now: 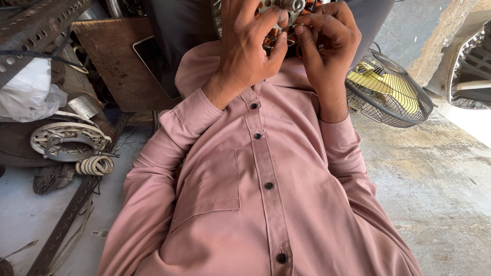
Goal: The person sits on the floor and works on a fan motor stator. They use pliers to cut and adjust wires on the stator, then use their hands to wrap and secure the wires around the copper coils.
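A round motor part with shiny copper wire wound inside it is held up at the top of the head view, close in front of a pink shirt with dark buttons. Only the lower part of it can be seen, because the rest is cut off by the top edge. The left hand is wrapped over the left side of the motor part, and its fingers are curled and pressed onto the metal and the wire. The right hand is set against the right side, and its fingers are bent in tight, with the thumb and first finger pinched on the copper wire at the edge. Both hands are kept close together, nearly touching. A yellow fan inside a dark wire cage is seen lying on the grey concrete floor to the right. To the left, a rusty metal board, a white plastic bag, a flat round metal piece and a small coil of pale wire are piled together.
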